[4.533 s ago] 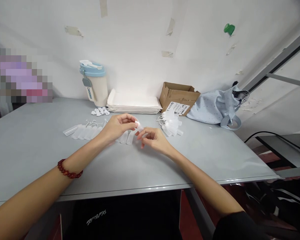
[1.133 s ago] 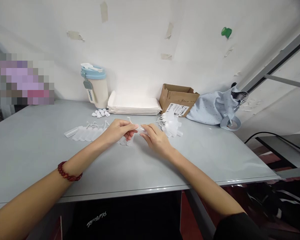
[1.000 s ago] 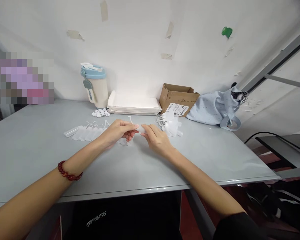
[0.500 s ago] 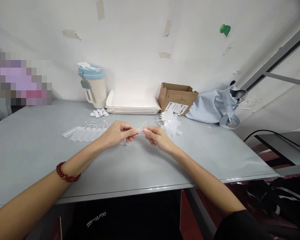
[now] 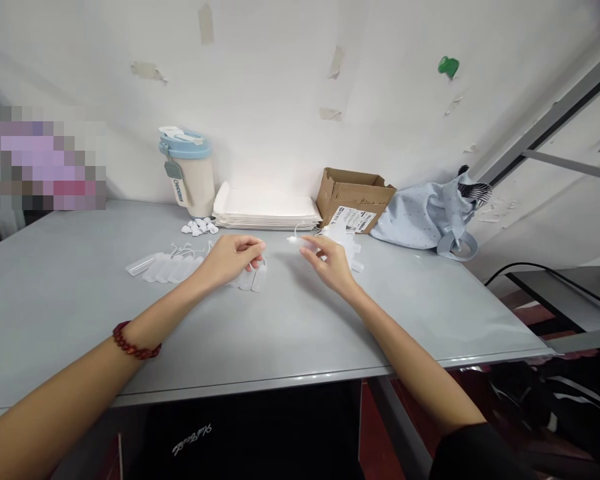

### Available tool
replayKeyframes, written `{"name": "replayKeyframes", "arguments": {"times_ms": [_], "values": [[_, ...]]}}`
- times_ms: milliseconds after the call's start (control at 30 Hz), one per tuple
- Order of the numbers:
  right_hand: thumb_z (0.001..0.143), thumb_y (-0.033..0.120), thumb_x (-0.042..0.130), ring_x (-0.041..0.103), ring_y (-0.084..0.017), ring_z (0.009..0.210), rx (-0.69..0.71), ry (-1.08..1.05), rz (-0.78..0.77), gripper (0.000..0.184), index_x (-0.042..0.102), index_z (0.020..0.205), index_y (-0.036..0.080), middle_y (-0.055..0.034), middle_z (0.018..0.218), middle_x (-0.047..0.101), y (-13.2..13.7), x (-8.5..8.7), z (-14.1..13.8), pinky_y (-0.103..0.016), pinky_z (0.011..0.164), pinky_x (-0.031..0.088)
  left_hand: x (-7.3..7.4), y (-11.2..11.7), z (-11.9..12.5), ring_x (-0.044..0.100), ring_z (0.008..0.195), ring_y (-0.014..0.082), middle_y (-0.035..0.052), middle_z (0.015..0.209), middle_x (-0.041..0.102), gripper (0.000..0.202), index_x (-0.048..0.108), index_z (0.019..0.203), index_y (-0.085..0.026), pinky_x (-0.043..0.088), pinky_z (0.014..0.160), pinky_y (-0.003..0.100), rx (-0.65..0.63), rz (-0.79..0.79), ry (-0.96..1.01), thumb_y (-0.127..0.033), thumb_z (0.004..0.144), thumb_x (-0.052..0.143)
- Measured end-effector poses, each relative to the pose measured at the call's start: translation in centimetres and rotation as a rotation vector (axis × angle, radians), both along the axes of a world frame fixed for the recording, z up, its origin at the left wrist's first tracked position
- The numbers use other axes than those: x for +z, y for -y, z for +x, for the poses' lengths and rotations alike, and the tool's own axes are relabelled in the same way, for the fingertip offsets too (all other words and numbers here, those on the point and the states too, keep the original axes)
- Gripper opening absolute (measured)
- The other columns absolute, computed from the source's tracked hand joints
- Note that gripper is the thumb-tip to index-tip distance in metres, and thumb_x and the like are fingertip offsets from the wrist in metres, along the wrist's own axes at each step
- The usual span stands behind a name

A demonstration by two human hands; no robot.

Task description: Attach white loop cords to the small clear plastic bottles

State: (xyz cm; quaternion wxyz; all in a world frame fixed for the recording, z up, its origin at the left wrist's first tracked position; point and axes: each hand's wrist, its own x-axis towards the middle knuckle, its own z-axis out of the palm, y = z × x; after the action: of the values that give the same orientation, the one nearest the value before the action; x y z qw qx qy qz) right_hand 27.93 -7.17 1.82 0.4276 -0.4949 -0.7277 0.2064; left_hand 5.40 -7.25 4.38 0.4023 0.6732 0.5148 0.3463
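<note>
At the far left, a blurred purple patch stands beyond the grey table (image 5: 220,340). On the tabletop lies a row of clear tubes (image 5: 167,268) with white strings; behind it are a cream cup (image 5: 197,180) with a blue lid and a heap of white caps (image 5: 199,227). The left hand (image 5: 234,257) is loosely curled, thumb near the fingertips, above more tubes (image 5: 253,280); whether it grips anything, I cannot tell. Against the white wall (image 5: 275,80), marked with tape scraps, sits a stack of paper (image 5: 267,210). The half-open right hand (image 5: 327,260) holds a capped tube (image 5: 293,240) between thumb and fingers, just beside a tube pile (image 5: 351,243). Next come a cardboard box (image 5: 353,197), a pale blue bag (image 5: 415,213) and a metal frame (image 5: 545,130).
</note>
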Motion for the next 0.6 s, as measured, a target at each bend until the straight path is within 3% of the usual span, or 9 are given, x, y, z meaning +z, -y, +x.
{"name": "replayKeyframes", "arguments": {"times_ms": [67,133,233,300,367,467,600], "values": [[0.085,0.028,0.054,0.056,-0.021,0.093,-0.12,0.159,0.169,0.03,0.068,0.109,0.017,-0.0101,0.101,0.066,-1.4,-0.5,1.6,-0.034,0.082,0.044,-0.1,-0.8,-0.8,0.06,0.059,0.015,0.004,0.07,0.068,0.025,0.067,0.081,-0.014,0.05,0.06,0.026,0.08,0.021,-0.035,-0.037,0.077,0.059],[0.085,0.022,0.052,0.054,-0.023,0.098,-0.227,0.286,0.244,0.031,0.068,0.111,0.015,-0.012,0.102,0.067,-2.6,-0.8,3.2,-0.037,0.09,0.041,-0.3,-1.9,-2.0,0.062,0.064,0.0173,0.0053,0.073,0.069,0.025,0.067,0.081,-0.015,0.05,0.063,0.027,0.179,0.076,-0.127,-0.037,0.077,0.057],[0.086,0.02,0.049,0.052,-0.026,0.1,-0.366,0.412,0.223,0.034,0.067,0.115,0.013,-0.0138,0.106,0.066,-3.7,-1.0,4.9,-0.04,0.089,0.039,-0.8,-3.9,-4.4,0.065,0.082,0.0216,0.0066,0.086,0.073,0.024,0.069,0.088,-0.016,0.048,0.078,0.029,0.348,0.278,-0.375,-0.031,0.08,0.051],[0.086,0.019,0.048,0.051,-0.027,0.103,-0.426,0.474,0.192,0.036,0.066,0.117,0.013,-0.0142,0.109,0.065,-3.8,-0.9,5.4,-0.04,0.088,0.038,-1.2,-5.0,-6.0,0.064,0.091,0.0254,0.0097,0.093,0.073,0.025,0.069,0.091,-0.014,0.045,0.085,0.033,0.408,0.308,-0.444,-0.026,0.081,0.049],[0.086,0.019,0.047,0.049,-0.029,0.106,-0.468,0.556,0.163,0.036,0.065,0.118,0.012,-0.0146,0.112,0.064,-3.7,-0.8,5.5,-0.041,0.088,0.036,-1.5,-5.7,-7.4,0.063,0.093,0.0265,0.0114,0.099,0.071,0.031,0.068,0.099,-0.013,0.044,0.084,0.033,0.389,0.31,-0.675,-0.024,0.083,0.044],[0.087,0.02,0.046,0.045,-0.031,0.108,-0.513,0.691,0.134,0.035,0.065,0.115,0.012,-0.0156,0.114,0.062,-3.3,-0.5,5.1,-0.043,0.089,0.032,-1.6,-6.0,-8.6,0.059,0.098,0.03,0.0148,0.103,0.069,0.036,0.067,0.103,-0.007,0.042,0.086,0.037,0.357,0.313,-0.762,-0.024,0.083,0.044],[0.087,0.018,0.042,0.042,-0.032,0.106,-0.567,0.804,0.15,0.034,0.065,0.111,0.009,-0.0187,0.114,0.059,-2.7,-0.4,4.5,-0.045,0.089,0.029,-1.8,-6.1,-8.6,0.057,0.1,0.0276,0.0125,0.104,0.069,0.037,0.067,0.104,-0.006,0.039,0.092,0.036,0.262,0.35,-0.792,-0.025,0.086,0.041]]}}
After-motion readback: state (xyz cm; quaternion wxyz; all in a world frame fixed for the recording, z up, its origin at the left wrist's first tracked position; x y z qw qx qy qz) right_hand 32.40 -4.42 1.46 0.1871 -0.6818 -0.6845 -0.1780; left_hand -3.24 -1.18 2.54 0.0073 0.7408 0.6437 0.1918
